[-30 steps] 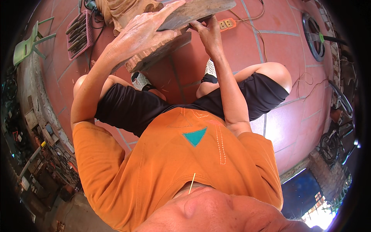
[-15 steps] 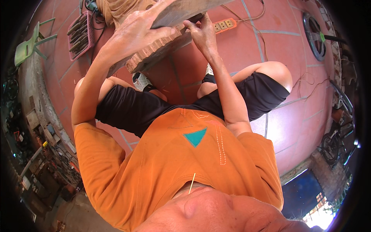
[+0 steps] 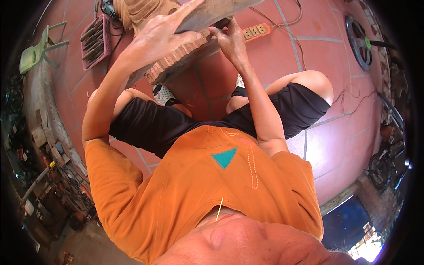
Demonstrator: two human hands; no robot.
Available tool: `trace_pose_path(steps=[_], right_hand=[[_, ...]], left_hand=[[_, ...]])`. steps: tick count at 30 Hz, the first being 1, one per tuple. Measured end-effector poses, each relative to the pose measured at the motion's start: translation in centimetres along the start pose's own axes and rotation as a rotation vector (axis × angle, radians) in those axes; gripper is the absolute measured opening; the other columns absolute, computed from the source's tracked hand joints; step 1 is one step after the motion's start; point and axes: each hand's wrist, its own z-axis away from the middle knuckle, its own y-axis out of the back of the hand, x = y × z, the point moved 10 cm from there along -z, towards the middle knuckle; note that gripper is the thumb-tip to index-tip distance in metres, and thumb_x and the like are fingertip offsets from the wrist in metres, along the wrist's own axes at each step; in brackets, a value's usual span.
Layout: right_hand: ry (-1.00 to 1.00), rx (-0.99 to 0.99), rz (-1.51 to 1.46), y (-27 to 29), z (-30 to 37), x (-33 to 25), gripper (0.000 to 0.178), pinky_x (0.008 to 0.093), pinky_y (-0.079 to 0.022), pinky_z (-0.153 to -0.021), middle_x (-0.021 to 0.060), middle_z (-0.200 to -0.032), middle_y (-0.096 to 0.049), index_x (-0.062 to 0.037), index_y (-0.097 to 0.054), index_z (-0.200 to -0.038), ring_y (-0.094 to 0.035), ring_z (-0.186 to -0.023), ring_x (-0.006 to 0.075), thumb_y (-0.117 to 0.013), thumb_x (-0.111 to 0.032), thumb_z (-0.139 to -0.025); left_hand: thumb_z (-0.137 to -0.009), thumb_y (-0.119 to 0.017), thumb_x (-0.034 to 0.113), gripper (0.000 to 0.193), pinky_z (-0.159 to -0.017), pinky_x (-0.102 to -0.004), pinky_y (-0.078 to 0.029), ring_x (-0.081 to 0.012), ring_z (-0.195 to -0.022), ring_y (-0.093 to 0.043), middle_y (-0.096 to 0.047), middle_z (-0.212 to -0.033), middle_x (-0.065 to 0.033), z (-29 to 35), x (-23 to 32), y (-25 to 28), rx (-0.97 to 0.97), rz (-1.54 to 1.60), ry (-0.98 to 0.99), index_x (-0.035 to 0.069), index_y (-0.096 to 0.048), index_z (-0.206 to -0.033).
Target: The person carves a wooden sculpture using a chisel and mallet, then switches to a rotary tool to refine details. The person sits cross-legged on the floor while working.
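At the top of the head view, a wooden piece (image 3: 176, 61) with a ridged, notched edge and a flat grey-brown upper face slants above my feet. My left hand (image 3: 159, 39) grips it from the left, the thumb along the notched edge and the forefinger stretched up over the flat face. My right hand (image 3: 232, 43) is at the underside on the right, with thumb and fingers closed together beside a dark part of the wood. What those fingers pinch is hidden. Beyond my left hand stands a light brown carved wooden form (image 3: 140, 14).
A pink basket (image 3: 107, 46) of wooden-handled tools sits at the left, near a green power tool (image 3: 107, 6). Farther left is a green chair (image 3: 35, 54). An orange power strip (image 3: 257, 32) with a trailing cord lies right of my right hand. A dark wheel-like ring (image 3: 358, 43) is far right.
Both hands keep nearly the same hold on the wooden piece. The whole view has shifted slightly, moving the basket and chair a little to the right in the picture.
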Motion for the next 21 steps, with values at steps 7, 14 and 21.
trace_pose_path(steps=[7, 14, 21], right_hand=[[0.037, 0.002, -0.125, -0.1, -0.2, 0.2, 0.029, 0.0361, -0.054, -0.078, 0.0065, -0.09, -0.073, -0.0056, -0.062, -0.112, -0.069, -0.079, 0.0196, -0.078, -0.011, -0.089], [0.007, 0.043, -0.031, 0.2, -0.5, 2.2, 0.034, 0.039, -0.055, -0.073, 0.0105, -0.089, -0.072, 0.0014, -0.063, -0.114, -0.07, -0.079, 0.0239, -0.08, -0.015, -0.089], [-0.381, -0.094, -0.528, -0.1, -1.8, 5.5, 0.03, 0.035, -0.063, -0.075, 0.0118, -0.098, -0.069, 0.0038, -0.055, -0.119, -0.074, -0.087, 0.0215, -0.07, -0.007, -0.096]], left_hand=[[-0.096, -0.068, 0.027, 0.077, -0.105, -0.0443, -0.048, -0.0408, -0.121, -0.064, -0.063, -0.127, -0.0316, -0.7, 3.7, 2.5, 0.154, 0.027, -0.183, 0.002, -0.032, -0.159], [-0.096, -0.064, 0.042, 0.085, -0.101, -0.0519, -0.046, -0.0494, -0.115, -0.062, -0.061, -0.126, -0.0353, -1.8, -0.1, -1.8, -0.201, -0.135, 0.079, 0.011, -0.022, -0.164], [-0.093, -0.072, 0.029, 0.084, -0.112, -0.0448, -0.043, -0.0392, -0.134, -0.055, -0.055, -0.144, -0.0296, -1.3, -1.2, -1.1, -0.047, 0.065, -0.049, 0.003, -0.029, -0.16]])
